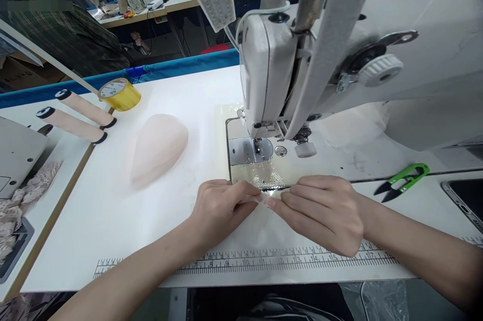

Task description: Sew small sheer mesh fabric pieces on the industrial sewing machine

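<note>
My left hand (222,208) and my right hand (322,213) meet just in front of the sewing machine's needle plate (245,151). Both are closed in a pinch on a small piece of thin, see-through material (261,199); most of it is hidden by the fingers, and its kind is unclear. Above the plate stands the white sewing machine head (264,74). To the left on the white table lies a pale pink, cup-shaped fabric piece (160,147). Green-handled thread snips (405,180) rest to the right of my right hand.
Two pale thread spools (77,122) and a yellow tape roll (119,93) are at the left. A printed ruler (245,262) runs along the front edge. A phone (466,200) lies far right, pale fabric (352,125) under the machine arm. Someone (71,39) is at the upper left.
</note>
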`<state>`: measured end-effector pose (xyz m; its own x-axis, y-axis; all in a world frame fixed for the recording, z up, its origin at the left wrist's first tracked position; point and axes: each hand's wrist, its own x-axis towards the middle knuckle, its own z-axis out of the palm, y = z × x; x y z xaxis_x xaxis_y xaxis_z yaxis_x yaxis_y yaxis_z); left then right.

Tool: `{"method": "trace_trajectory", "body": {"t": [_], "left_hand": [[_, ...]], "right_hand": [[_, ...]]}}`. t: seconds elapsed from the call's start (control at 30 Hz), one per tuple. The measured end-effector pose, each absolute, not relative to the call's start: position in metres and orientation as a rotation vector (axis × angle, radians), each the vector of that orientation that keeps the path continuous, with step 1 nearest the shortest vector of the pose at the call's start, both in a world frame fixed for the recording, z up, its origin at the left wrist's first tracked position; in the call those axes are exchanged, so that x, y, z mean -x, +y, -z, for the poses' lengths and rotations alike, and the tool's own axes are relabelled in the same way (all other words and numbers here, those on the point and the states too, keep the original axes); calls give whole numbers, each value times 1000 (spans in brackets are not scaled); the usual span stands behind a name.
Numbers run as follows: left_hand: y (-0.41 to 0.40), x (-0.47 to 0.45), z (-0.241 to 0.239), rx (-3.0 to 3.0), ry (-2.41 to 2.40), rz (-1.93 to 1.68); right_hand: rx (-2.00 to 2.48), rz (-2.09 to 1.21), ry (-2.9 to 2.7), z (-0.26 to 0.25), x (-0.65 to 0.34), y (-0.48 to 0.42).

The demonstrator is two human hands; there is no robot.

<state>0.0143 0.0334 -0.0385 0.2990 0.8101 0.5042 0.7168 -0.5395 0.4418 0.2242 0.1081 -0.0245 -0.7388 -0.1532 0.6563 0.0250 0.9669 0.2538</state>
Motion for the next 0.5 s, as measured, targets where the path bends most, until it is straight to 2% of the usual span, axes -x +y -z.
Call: {"method": "trace_trajectory", "body": {"t": [0.13,0.3,0.5], "left_hand": [[32,-17,37,-2149,1499,-958],[34,-16,39,-2185,1454,-930],[37,-15,46,-2461,1549,-871]], "right_hand": [[-55,224,-2391,28,-226,110],[122,-3,-2426,32,-225,112],[610,-765,-2362,33,-214,114]]}}
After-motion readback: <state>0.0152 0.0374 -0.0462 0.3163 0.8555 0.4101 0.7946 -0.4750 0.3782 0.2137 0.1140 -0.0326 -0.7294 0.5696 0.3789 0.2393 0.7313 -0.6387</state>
